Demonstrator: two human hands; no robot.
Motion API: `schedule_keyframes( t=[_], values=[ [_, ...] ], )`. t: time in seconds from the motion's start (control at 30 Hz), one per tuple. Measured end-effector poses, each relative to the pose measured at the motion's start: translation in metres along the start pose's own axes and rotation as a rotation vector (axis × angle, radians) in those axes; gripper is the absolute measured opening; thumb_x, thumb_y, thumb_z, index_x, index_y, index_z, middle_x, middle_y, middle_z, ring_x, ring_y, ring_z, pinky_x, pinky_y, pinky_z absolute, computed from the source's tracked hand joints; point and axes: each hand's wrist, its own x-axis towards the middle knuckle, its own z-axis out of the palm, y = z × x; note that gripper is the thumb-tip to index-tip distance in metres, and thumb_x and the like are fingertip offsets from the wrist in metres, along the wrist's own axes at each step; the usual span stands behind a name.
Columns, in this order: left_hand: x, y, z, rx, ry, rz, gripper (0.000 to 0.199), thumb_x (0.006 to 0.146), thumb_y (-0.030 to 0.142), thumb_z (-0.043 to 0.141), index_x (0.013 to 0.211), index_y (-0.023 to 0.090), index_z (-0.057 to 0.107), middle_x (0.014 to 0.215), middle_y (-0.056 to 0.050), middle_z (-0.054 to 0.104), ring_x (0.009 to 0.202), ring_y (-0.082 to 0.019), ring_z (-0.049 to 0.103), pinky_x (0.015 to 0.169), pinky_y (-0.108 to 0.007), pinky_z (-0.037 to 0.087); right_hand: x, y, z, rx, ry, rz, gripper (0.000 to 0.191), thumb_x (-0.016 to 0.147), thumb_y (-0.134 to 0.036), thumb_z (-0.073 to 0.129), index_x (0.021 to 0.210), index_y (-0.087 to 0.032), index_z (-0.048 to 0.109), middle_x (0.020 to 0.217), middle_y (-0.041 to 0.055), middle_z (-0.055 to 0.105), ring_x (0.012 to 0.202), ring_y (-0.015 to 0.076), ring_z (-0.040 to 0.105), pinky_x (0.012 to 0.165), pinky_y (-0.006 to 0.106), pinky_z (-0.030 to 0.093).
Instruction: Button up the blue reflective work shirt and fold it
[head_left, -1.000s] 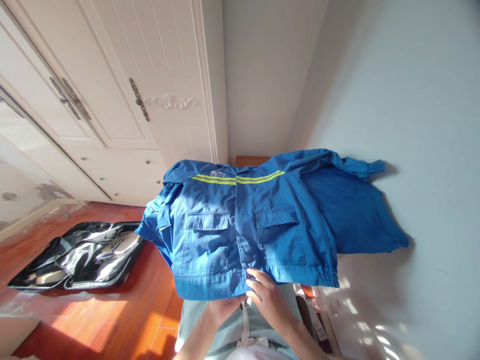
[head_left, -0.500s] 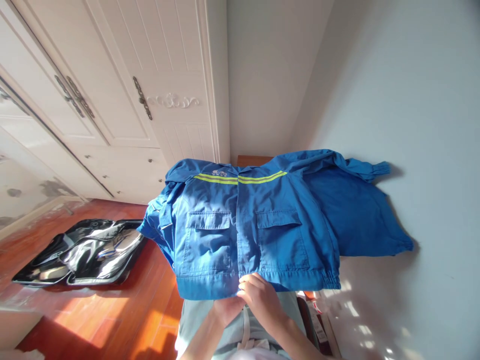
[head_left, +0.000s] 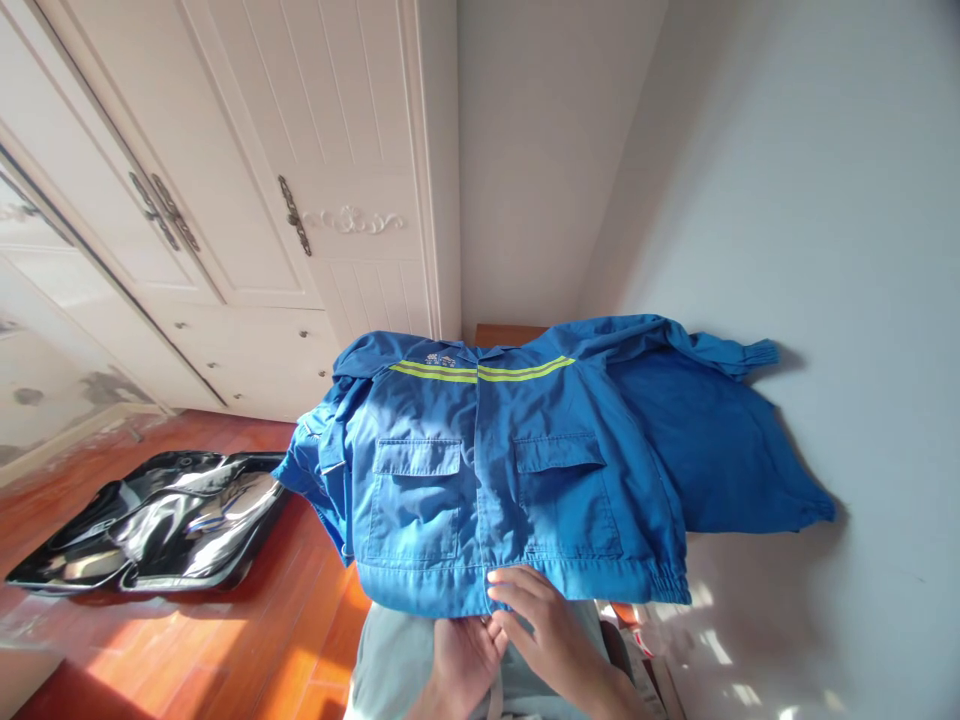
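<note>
At the bed edge: blue work jacket (head_left: 495, 470) is lying front-up before you.
Hands: your right hand (head_left: 544, 625) and left hand (head_left: 461, 660) are pinching its bottom hem.
Handling: probably light, soft, floppy; grip the hem corners.

Both hands, the left hand (head_left: 463, 660) and the right hand (head_left: 550, 630), are bare, with no sleeves showing. The person wears pale grey-green trousers (head_left: 390, 670). A white drawstring (head_left: 495, 695) hangs at the waist.

Your blue work jacket (head_left: 517, 480) is matt woven cloth with shiny yellow stripes (head_left: 480, 372). Black plastic bag (head_left: 150, 520) is glossy and crinkled; wood floor (head_left: 292, 630) is polished.
</note>
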Motion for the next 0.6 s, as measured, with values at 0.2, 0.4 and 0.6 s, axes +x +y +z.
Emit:
schedule_keyframes(
  t=[0.2,0.4,0.6],
  values=[
    [0.014,-0.005,-0.031,-0.065,0.15,-0.078,0.058,0.088,0.042,0.052,0.144,0.03,0.042,0.109,-0.02,0.074,0.111,-0.03,0.067,0.088,-0.039,0.053,-0.009,-0.004,-0.012,-0.015,-0.112,0.018,0.032,0.084,-0.004,0.055,0.105,-0.023,0.071,0.111,0.0045,0.072,0.105,0.021,0.066,0.097,0.036,0.053],
    [-0.003,-0.009,-0.016,0.069,0.179,-0.128,0.042,0.085,0.028,0.057,0.127,0.021,0.056,0.093,-0.018,0.075,0.091,-0.03,0.075,0.081,-0.035,0.056,-0.027,-0.006,-0.044,-0.018,-0.226,0.13,0.036,0.081,-0.011,0.067,0.113,-0.028,0.073,0.118,0.0023,0.073,0.111,0.0206,0.067,0.099,0.028,0.053],
    [-0.014,-0.005,-0.009,0.044,0.2,-0.139,0.022,0.079,0.023,0.068,0.096,0.012,0.06,0.084,-0.018,0.073,0.075,-0.027,0.074,0.071,-0.032,0.057,-0.038,-0.022,-0.142,-0.153,0.037,0.027,0.025,0.092,-0.031,0.062,0.115,-0.033,0.072,0.114,0.0015,0.074,0.106,0.0188,0.07,0.091,0.022,0.057]
  ],
)
